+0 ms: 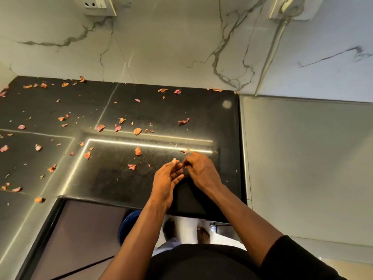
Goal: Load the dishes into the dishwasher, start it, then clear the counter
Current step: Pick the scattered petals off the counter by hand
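Several pink and orange peel scraps (137, 131) lie scattered over the black stone counter (181, 110). My left hand (166, 178) hovers over the counter's front right part, cupped, with the palm turned toward my right hand. What lies in the palm is hidden. My right hand (203, 170) is just to its right, fingertips pinched together and almost touching the left fingertips. I cannot tell whether a scrap is between them. One small scrap (185, 151) lies just beyond my right hand. No dishes or dishwasher show.
A grey steel surface (302, 158) adjoins the counter on the right. Marble wall tiles with sockets (96, 5) rise behind. Below the counter edge are a cabinet front (80, 229), a blue round container (128, 221) and my bare feet on the floor.
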